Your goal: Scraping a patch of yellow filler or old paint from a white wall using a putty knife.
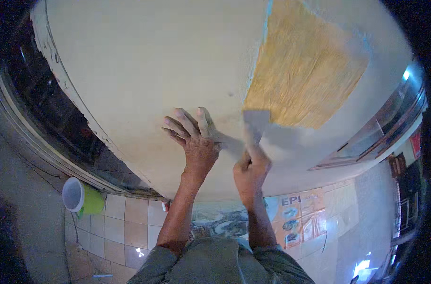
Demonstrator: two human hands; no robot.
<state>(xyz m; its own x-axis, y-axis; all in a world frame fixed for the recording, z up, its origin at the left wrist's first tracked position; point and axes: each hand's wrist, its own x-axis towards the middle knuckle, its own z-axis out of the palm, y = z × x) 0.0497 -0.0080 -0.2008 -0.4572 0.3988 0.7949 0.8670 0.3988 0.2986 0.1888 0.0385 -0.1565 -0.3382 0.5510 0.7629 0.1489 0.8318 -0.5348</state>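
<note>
My left hand (200,137) rests with its fingers spread against the pale wall (144,57). To its right, my right hand (252,170) is closed round the handle of a scraper (257,122), the index finger stretched along it toward the blade. The wide grey blade lies at the lower left corner of a yellow-brown, wrinkled patch (310,71) on the wall. Traces of light blue run along the left and right edges of that patch. Most of the scraper's handle is hidden in my fingers.
A dark barred window (59,94) is at the left, its frame edge chipped. A green bucket (90,199) stands on the tiled floor (136,210) at lower left. Printed sheets (303,215) lie on the floor below my arms. Another window (362,142) is at the right.
</note>
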